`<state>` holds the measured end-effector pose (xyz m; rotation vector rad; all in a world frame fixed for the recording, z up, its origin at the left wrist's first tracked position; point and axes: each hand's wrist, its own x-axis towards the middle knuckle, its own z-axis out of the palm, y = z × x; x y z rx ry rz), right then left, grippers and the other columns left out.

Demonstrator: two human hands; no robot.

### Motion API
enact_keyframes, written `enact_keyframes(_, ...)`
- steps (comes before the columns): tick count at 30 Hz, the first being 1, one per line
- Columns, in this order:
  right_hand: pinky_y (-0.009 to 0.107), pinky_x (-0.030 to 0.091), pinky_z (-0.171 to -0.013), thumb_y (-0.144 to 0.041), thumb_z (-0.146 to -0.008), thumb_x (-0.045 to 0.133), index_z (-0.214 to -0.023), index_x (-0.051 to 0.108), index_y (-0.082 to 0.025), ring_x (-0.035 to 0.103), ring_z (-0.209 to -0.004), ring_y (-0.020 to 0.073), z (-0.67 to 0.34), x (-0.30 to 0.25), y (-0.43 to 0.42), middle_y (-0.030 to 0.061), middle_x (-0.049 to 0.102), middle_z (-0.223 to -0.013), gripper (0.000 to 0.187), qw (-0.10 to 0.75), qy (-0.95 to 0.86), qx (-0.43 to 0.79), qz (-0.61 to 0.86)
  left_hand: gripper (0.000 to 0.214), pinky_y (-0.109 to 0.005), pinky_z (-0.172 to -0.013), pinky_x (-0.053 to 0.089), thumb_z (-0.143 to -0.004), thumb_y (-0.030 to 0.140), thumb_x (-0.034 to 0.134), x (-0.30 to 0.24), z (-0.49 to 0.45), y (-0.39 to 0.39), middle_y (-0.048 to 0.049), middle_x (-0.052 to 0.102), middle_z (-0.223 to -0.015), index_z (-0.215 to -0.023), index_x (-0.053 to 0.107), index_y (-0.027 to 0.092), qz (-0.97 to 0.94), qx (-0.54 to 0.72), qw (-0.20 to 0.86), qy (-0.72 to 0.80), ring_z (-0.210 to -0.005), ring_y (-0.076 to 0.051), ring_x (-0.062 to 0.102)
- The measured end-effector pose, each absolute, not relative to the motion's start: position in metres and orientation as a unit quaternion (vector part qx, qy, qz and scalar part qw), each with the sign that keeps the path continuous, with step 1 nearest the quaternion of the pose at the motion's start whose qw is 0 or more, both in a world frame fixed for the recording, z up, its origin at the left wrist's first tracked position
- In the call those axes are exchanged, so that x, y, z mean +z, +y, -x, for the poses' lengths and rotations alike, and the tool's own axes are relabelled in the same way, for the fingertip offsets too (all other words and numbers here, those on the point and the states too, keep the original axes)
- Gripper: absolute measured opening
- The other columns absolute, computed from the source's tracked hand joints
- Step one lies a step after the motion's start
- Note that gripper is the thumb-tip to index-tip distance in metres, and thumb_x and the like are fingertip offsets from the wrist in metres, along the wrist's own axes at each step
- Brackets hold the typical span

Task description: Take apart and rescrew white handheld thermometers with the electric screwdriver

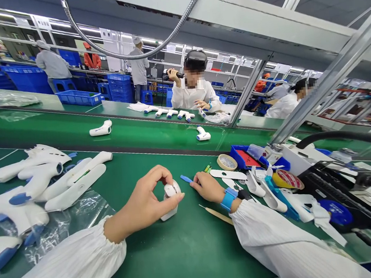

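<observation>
My left hand point(147, 199) is closed round a small white plastic housing point(170, 199) that stands on the green bench mat point(187, 249), thumb and fingers pinching its top. My right hand point(208, 187) rests on the mat just right of it, fingers curled, with a thin blue strip point(186, 179) sticking out from the fingertips. A blue wristband point(228, 198) sits on my right wrist. Both arms wear white sleeves. A thin wooden stick point(216, 215) lies on the mat under my right forearm.
White and blue thermometer shells point(42, 178) are piled at the left on clear plastic. To the right lie white parts point(258, 184), a tape roll point(227, 162), a blue tray point(247, 158) and black equipment point(335, 188). Thermometers point(100, 129) lie on the conveyor. A person sits opposite.
</observation>
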<state>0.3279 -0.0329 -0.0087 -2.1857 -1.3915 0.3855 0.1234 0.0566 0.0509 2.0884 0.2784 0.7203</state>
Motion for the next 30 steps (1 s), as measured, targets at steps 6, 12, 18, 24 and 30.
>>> enact_keyframes(6,0.023,0.043,-0.057,-0.020,-0.091,0.032,-0.115,0.039,-0.018,0.054,-0.059,0.0096,-0.296,0.042,-0.058,-0.0007,0.058,-0.077,0.025,0.324,-0.557,0.188,0.741,0.020,-0.025,-0.064,0.037,-0.073,0.021,0.060,0.051,-0.125,0.058,0.0029,0.043,-0.076,-0.075,0.041,0.021,-0.828,0.320,0.434,0.155,-0.069,-0.011,0.043)
enact_keyframes(12,0.023,0.039,-0.063,-0.025,-0.093,0.034,-0.105,0.054,-0.024,0.056,-0.072,0.0119,-0.255,0.089,-0.082,-0.0002,0.062,-0.081,0.023,0.284,-0.652,0.043,0.701,0.019,-0.025,-0.062,0.037,-0.072,0.020,0.060,0.051,-0.127,0.056,0.0030,0.043,-0.074,-0.074,0.041,0.021,-0.833,0.331,0.416,0.156,-0.068,-0.011,0.043)
enact_keyframes(18,0.024,0.028,-0.051,-0.023,-0.092,0.034,-0.095,0.055,-0.021,0.054,-0.060,0.0136,-0.243,0.089,-0.072,0.0003,0.060,-0.070,0.022,0.121,-0.655,-0.049,0.744,0.018,-0.024,-0.059,0.037,-0.071,0.018,0.057,0.049,-0.128,0.054,0.0033,0.044,-0.074,-0.074,0.040,0.022,-0.846,0.337,0.373,0.178,-0.066,-0.011,0.044)
enact_keyframes(24,0.026,0.015,-0.045,-0.016,-0.087,0.040,-0.080,0.051,-0.018,0.052,-0.051,0.0129,-0.235,0.074,-0.068,0.0010,0.058,-0.063,0.013,0.048,-0.656,-0.097,0.747,0.019,-0.025,-0.061,0.038,-0.072,0.015,0.053,0.054,-0.122,0.054,0.0023,0.042,-0.080,-0.081,0.038,0.022,-0.859,0.292,0.393,0.152,-0.070,-0.012,0.043)
enact_keyframes(30,0.027,0.015,-0.043,-0.017,-0.089,0.035,-0.087,0.049,-0.018,0.054,-0.047,0.0139,-0.231,0.054,-0.067,0.0007,0.059,-0.059,0.015,0.066,-0.653,-0.099,0.748,0.016,-0.026,-0.058,0.037,-0.082,0.029,0.050,0.055,-0.121,0.051,0.0022,0.039,-0.076,-0.078,0.037,0.022,-0.854,0.318,0.378,0.166,-0.066,-0.012,0.040)
